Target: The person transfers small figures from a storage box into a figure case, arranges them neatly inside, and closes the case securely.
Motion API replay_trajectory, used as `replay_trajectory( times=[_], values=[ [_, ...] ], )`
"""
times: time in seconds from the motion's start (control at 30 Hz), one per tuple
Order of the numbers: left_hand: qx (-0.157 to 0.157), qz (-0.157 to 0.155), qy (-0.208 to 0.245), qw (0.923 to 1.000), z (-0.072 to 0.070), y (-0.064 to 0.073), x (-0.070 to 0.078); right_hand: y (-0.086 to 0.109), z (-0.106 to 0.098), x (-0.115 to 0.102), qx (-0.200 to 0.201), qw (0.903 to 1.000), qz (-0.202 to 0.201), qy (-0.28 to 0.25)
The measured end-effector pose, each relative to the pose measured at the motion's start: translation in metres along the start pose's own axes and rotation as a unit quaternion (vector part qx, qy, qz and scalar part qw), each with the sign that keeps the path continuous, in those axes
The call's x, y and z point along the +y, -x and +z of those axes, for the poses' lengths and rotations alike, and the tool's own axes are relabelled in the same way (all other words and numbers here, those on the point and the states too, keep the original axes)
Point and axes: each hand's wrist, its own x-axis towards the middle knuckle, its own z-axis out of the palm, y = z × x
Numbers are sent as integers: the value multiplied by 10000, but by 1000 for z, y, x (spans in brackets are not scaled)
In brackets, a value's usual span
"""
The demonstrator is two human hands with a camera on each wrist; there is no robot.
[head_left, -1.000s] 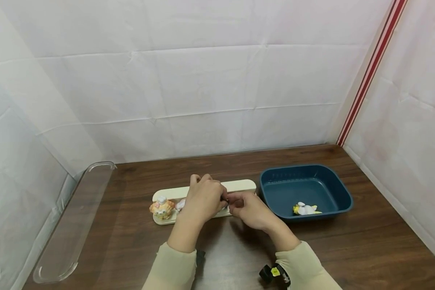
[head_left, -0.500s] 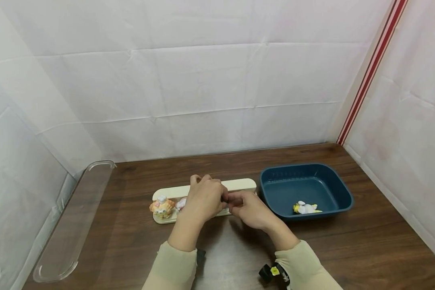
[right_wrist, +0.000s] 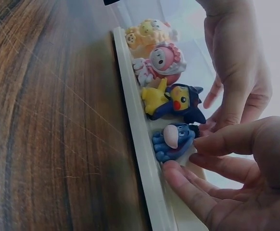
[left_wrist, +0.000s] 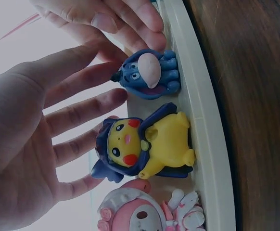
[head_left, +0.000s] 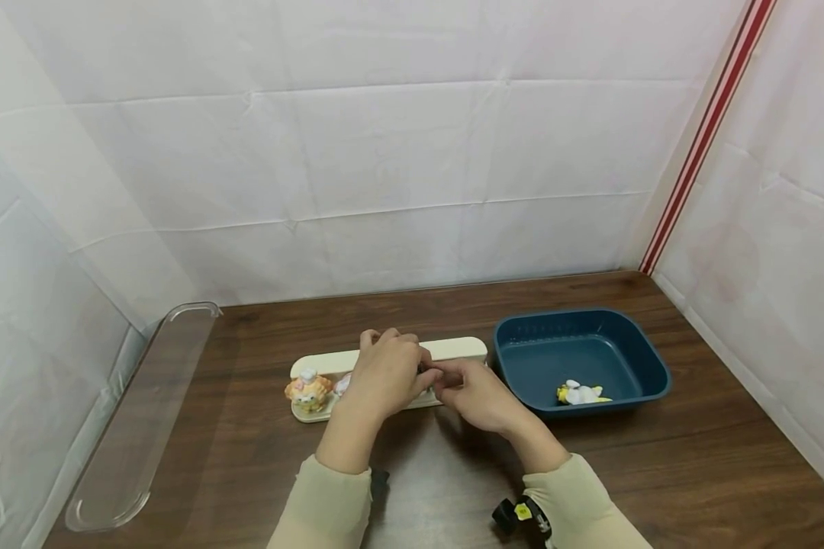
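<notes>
A blue donkey figurine (left_wrist: 150, 72) stands upright on a long cream tray (head_left: 458, 348), between my two hands. My left hand (head_left: 387, 374) arches over the tray, its fingers extended beside the donkey's dark tuft. Fingertips of my right hand (head_left: 477, 394) touch the donkey's side and lower edge, as the right wrist view shows. Next to the donkey stands a yellow Pikachu figurine (left_wrist: 171, 144) in a dark blue hood and cape. Beyond it are a pink figurine (right_wrist: 165, 61) in a white bonnet and an orange-yellow fluffy figurine (head_left: 309, 394). In the head view my hands hide the donkey.
A dark blue bin (head_left: 577, 358) stands right of the tray, with a white and yellow figurine (head_left: 582, 393) lying in it. At the left lies a long clear plastic cover (head_left: 144, 419). White sheeting (head_left: 398, 175) rises behind the wooden table (head_left: 247, 473).
My hands stay at the same place over the tray, with only a slight shift of the fingers. The figurines and the bin have not moved.
</notes>
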Motion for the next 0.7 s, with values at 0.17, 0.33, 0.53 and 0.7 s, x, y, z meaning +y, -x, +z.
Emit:
replay_trajectory(
  times=[0.17,0.33,0.53,0.7],
  values=[
    [134,-20,-23,9999,-3,-1,-1,4,-4,-5,141,9994,218,208],
    [269,8,94,9996,-5,-1,-1,7,-8,-12,330,9980,464,256],
    [302,40,295,9991,-6,-1,-1,10,-14,-18,424,9976,441,333],
    [319,-3,329,9990,-7,-2,0,12,-19,-21,485,9977,354,328]
  ],
)
